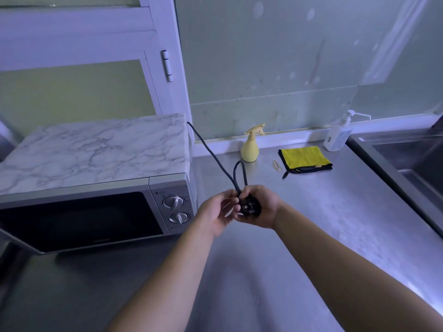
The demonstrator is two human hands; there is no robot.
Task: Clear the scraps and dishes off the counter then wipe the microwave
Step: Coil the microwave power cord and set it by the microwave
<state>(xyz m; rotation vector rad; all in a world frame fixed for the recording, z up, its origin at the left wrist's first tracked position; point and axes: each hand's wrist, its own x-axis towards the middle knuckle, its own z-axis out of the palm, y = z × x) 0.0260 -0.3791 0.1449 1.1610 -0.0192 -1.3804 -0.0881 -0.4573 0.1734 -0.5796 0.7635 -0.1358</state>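
Now, at nine o'clock from my hands sits the microwave [96, 200], boxy and surely heavy; I judge it is best wiped where it stands, not lifted. My left hand [215, 212] is turned palm-up, its fingertips pinching the black cord [211, 152] just beside the plug [250, 208]. That cord looks light, rubbery and springy, looping toward twelve o'clock, so the stiff plug end is the surest hold. My right hand [263, 207] curls round the plug from three o'clock, wrist bent inward. At one o'clock on the steel counter [335, 212] are the spray bottle [250, 149] and the folded cloth [305, 156], soft and limp.
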